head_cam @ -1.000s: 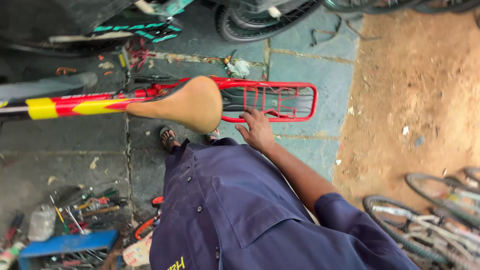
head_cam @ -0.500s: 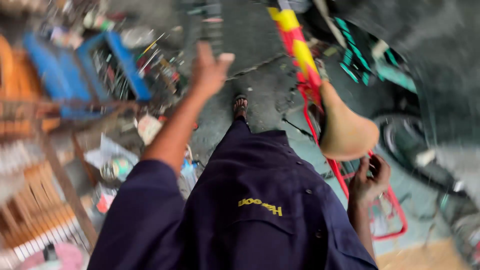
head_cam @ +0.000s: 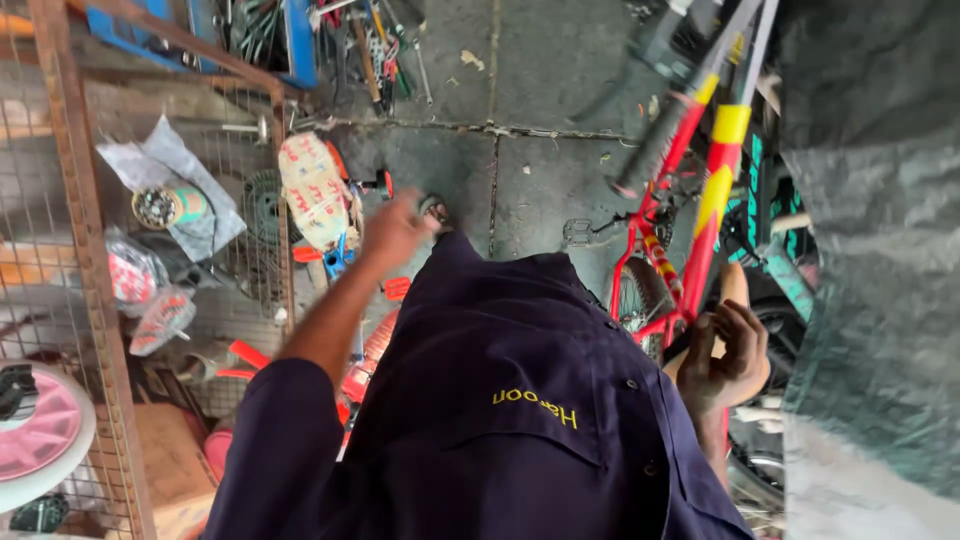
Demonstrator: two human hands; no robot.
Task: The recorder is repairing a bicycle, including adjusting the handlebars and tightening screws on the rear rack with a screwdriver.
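While the person in the dark blue shirt [head_cam: 500,420] stood over the cracked concrete floor [head_cam: 540,170], the biggest thing beside them was the red and yellow bicycle [head_cam: 700,200], its frame tubes running away from the body toward the top of the view, so its long axis lay roughly fore and aft along the person's right side. The right hand [head_cam: 722,358] was the nearer one by far: it was curled shut around the tan saddle [head_cam: 737,290] at the near end of that frame, fingers wrapped over it. A grey tarpaulin [head_cam: 870,250] hung close on the far right, crowding the bicycle, and a dark tyre [head_cam: 770,320] showed just behind the saddle. On the other side stood a rusty wire-mesh rack [head_cam: 90,250] holding wrapped parts and a round tin. The left hand [head_cam: 395,232] was stretched forward and away from the bicycle, held above the floor near a paper-wrapped parcel [head_cam: 315,190] leaning by the rack; it gripped nothing, though it was too blurred for me to tell how far the fingers were spread. Orange plastic pieces [head_cam: 360,370] lay below that arm, and loose hand tools [head_cam: 385,50] were scattered by a blue tray [head_cam: 290,40] farther off.
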